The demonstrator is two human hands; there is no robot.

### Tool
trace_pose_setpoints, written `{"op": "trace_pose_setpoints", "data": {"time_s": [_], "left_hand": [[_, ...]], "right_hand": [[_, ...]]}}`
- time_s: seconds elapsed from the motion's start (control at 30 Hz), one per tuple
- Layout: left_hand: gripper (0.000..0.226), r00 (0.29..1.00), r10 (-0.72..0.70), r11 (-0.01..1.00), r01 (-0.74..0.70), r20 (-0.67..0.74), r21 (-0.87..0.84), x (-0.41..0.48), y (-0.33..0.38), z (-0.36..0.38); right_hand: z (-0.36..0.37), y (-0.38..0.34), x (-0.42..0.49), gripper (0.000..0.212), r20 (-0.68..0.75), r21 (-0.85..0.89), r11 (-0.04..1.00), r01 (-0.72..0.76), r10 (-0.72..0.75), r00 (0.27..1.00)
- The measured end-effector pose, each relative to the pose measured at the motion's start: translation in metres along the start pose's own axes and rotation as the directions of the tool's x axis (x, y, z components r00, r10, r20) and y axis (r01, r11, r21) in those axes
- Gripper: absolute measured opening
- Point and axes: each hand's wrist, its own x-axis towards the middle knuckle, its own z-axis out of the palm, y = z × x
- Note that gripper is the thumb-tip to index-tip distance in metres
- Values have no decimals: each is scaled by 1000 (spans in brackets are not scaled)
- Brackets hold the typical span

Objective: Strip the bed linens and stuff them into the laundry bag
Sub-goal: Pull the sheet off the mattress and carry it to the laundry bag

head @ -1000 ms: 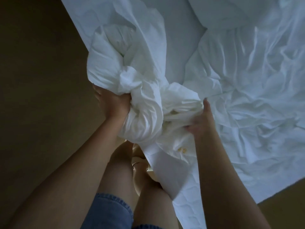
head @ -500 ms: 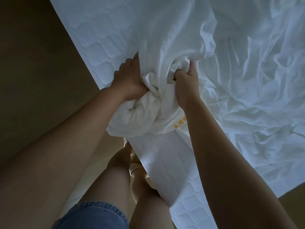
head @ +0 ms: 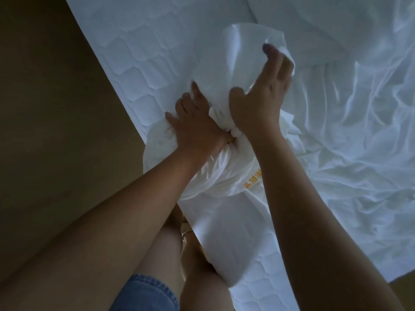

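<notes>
My left hand point(head: 197, 129) lies on top of the bunched white cloth bundle with orange lettering point(head: 224, 176). The bundle sits at the near edge of the quilted white mattress point(head: 134, 55). The fingers point(head: 182, 104) of that hand are spread and fairly straight, pressing into the cloth, with the thumb dug into the bundle's twisted neck.

My right hand point(head: 260, 102) is just beside it, a little farther onto the bed. Its fingers point(head: 280, 63) are curled and clamped on a raised fold of the wrinkled white bed sheet point(head: 359, 131). That sheet runs from the bundle up through my grip and spreads rumpled across the right side of the mattress. I cannot tell whether the bundle is a bag or only gathered linen.

Below are my bare legs, blue denim shorts point(head: 146, 292) and the brown floor point(head: 45, 108).
</notes>
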Motion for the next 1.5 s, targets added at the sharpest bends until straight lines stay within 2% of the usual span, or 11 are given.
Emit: {"op": "trace_pose_setpoints", "data": {"time_s": [0.07,0.17,0.33,0.5,0.73,0.83,0.93,1.0,1.2,1.37,1.5], "left_hand": [[124,998,21,999,-19,-54,29,1,-7,8],[111,989,80,997,-78,-123,16,2,-14,11],[116,992,70,991,-82,-105,-109,12,-16,-5],[137,992,65,997,-60,112,-46,18,-8,-23],[129,999,-17,1000,18,48,-26,11,11,5],[126,998,-47,998,48,28,-29,12,10,15],[121,999,-51,998,50,-2,-36,12,10,15],[120,999,-41,998,41,-1,-53,12,7,13],[112,994,19,958,12,107,-287,42,-25,-6],[101,989,9,890,59,147,-453,38,-42,-26],[148,951,5,979,59,310,-194,33,-30,-28]], "right_hand": [[0,-6,13,74,152,-137,978,155,-133,979],[7,19,27,68,401,-333,934,128,17,916],[29,50,-24,53,-12,86,942,-325,327,945],[28,73,-47,33,-88,182,828,-530,551,830],[24,87,-35,72,-55,156,682,-714,728,683],[28,81,-53,108,-101,194,471,-861,882,460],[36,70,-62,120,127,434,97,-896,978,168],[37,69,-65,111,215,576,97,-812,940,265],[31,45,-43,49,51,340,773,-537,555,831],[60,28,-13,54,171,167,844,-509,484,858],[65,42,5,48,200,185,845,-501,467,861]]}}
